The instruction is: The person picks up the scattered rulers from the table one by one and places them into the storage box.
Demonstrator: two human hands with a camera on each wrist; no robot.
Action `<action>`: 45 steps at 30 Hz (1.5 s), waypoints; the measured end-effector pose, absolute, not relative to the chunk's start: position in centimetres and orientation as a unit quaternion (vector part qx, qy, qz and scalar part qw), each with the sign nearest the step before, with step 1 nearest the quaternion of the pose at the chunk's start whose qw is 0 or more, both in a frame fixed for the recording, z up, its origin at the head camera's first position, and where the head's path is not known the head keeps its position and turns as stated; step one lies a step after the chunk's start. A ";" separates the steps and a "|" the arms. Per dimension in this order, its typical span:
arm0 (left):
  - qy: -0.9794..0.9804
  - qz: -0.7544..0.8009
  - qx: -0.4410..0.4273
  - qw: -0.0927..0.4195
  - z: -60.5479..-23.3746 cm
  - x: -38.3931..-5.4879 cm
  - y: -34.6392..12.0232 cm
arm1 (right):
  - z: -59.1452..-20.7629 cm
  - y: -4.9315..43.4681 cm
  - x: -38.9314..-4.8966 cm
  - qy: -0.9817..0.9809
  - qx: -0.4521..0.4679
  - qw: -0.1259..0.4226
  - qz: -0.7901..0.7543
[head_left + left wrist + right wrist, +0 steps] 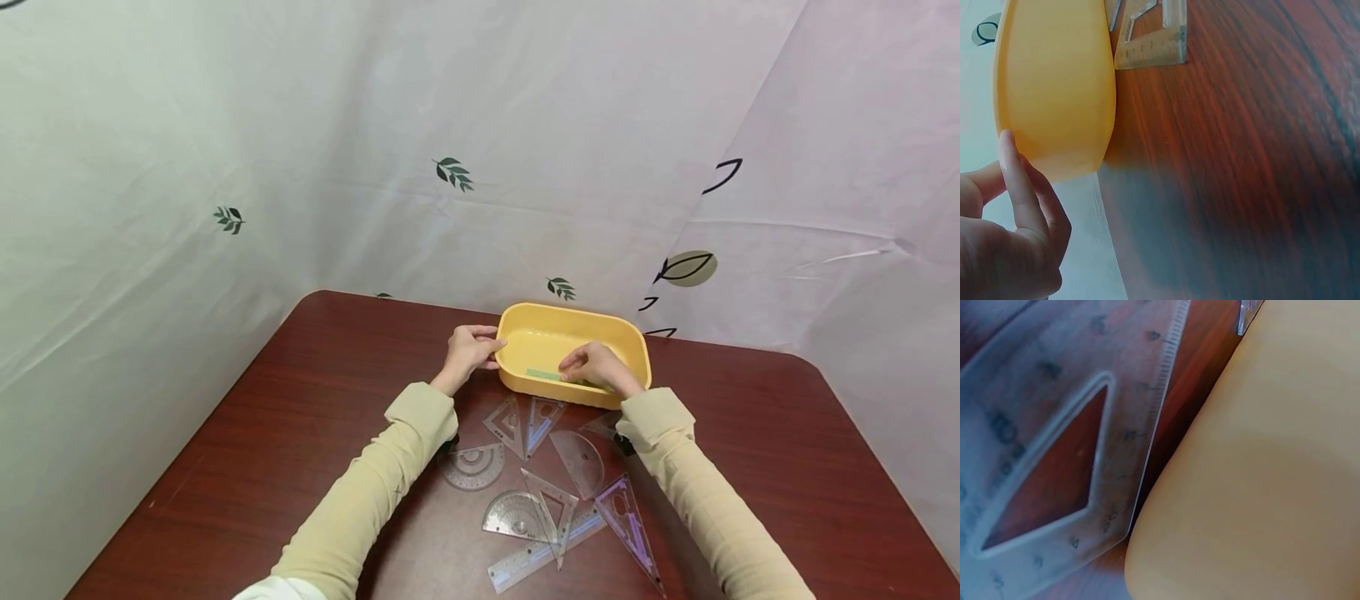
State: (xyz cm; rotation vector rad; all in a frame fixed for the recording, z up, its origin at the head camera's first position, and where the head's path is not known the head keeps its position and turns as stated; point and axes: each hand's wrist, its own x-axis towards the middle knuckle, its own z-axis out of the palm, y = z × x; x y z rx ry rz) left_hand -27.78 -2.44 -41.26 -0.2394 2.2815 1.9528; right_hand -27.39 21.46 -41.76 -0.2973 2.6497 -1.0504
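A yellow oblong plastic bin [573,312] stands toward the back of the table. My left hand [468,354] grips its left end, thumb over the rim and fingers outside; in the left wrist view the left hand [1019,225] is against the bin's wall [1060,81]. Inside the bin, my right hand [596,367] pinches a green ruler [543,374] that lies low along the near wall. The right hand is out of sight in the right wrist view, where a clear set square [1129,450] lies beside the bin's outer wall [1260,469].
In front of the bin lie clear protractors [472,467], set squares [507,425], one with purple marks [628,521], and a clear ruler with a blue strip [543,554]. The dark red wooden table [300,417] meets a pale leaf-print cloth [375,167] behind.
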 end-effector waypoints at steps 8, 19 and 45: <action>0.766 0.636 -0.076 0.057 -41.2 -27.6 -2.3 | -41.4 21.4 -26.5 0.932 -0.161 0.083 -0.314; 0.770 0.631 -0.076 0.056 -41.1 -27.6 -2.4 | -39.6 21.0 -25.2 0.957 -0.142 -0.057 -0.246; 0.764 0.637 -0.083 0.058 -40.9 -27.5 -2.3 | -34.8 24.6 -18.5 0.958 -0.046 -0.053 -0.277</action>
